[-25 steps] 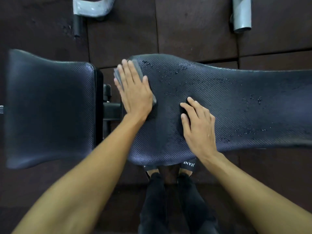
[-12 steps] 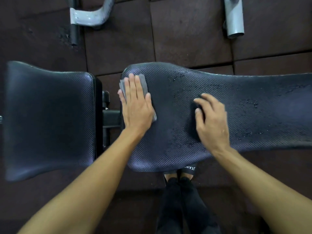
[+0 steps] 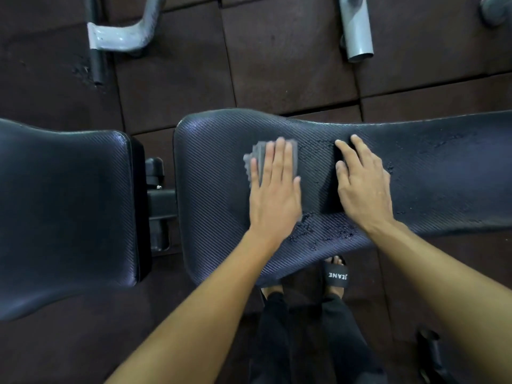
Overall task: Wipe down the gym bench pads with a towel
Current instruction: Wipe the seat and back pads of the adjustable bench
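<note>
Head view — left hand [image 3: 273, 198] flat, pressing grey towel [image 3: 257, 162] onto long pad [image 3: 216, 176]; right hand [image 3: 363, 187] flat alongside — holding nothing.

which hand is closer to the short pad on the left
Left. The left hand presses the grey towel flat on the long pad, on the side toward the short pad; the right hand rests beyond it, farther away.

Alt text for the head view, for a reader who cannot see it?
Seen from above, a person's left hand presses a folded grey towel flat on the long black bench pad, the right hand resting beside it. Droplets dot the pad near the right hand; a second pad lies left.
</note>
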Action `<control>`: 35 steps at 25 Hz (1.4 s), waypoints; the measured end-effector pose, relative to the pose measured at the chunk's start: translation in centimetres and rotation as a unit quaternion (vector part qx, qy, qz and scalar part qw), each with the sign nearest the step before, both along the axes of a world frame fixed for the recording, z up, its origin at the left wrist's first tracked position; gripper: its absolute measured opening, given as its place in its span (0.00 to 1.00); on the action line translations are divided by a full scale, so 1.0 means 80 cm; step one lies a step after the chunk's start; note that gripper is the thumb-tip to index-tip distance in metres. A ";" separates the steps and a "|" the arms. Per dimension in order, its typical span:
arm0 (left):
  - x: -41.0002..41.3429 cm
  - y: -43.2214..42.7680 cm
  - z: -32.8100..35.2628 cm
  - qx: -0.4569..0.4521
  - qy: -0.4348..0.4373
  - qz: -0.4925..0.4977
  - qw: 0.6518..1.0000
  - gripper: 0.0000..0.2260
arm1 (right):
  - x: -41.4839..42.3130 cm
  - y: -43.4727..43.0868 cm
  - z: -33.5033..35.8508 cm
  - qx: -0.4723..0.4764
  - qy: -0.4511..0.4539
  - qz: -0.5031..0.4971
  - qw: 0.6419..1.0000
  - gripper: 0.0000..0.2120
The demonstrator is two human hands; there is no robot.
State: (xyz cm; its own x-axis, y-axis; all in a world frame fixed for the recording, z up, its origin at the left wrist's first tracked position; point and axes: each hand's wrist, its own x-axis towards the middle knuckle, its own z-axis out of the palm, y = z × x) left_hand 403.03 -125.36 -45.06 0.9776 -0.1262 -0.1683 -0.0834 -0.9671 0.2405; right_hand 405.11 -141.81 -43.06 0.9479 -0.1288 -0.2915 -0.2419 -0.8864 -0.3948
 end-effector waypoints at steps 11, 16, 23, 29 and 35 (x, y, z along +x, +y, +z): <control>0.074 0.019 -0.014 0.020 -0.015 0.166 0.986 0.27 | -0.006 -0.025 -0.018 -0.047 -0.007 0.091 0.995 0.24; -0.019 -0.066 -0.005 0.015 -0.014 0.080 0.997 0.27 | 0.001 -0.043 -0.008 -0.019 0.008 0.125 0.992 0.24; -0.115 0.028 -0.005 0.067 0.002 0.105 0.992 0.27 | 0.001 -0.049 -0.014 -0.031 0.005 0.149 0.988 0.24; -0.019 -0.025 -0.015 0.040 -0.035 0.157 0.986 0.27 | -0.006 -0.035 -0.026 -0.044 -0.025 0.119 0.992 0.24; -0.135 -0.055 -0.006 0.016 -0.035 0.069 0.997 0.26 | -0.012 -0.027 -0.025 -0.045 -0.021 0.100 0.994 0.25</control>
State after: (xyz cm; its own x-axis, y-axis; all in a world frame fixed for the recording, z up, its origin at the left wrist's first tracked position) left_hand 392.23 -129.73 -45.50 0.9948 0.0143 -0.1005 0.0350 -0.9775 0.2081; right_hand 404.14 -143.99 -45.03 0.9683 0.0401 -0.2464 -0.0418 -0.9472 -0.3180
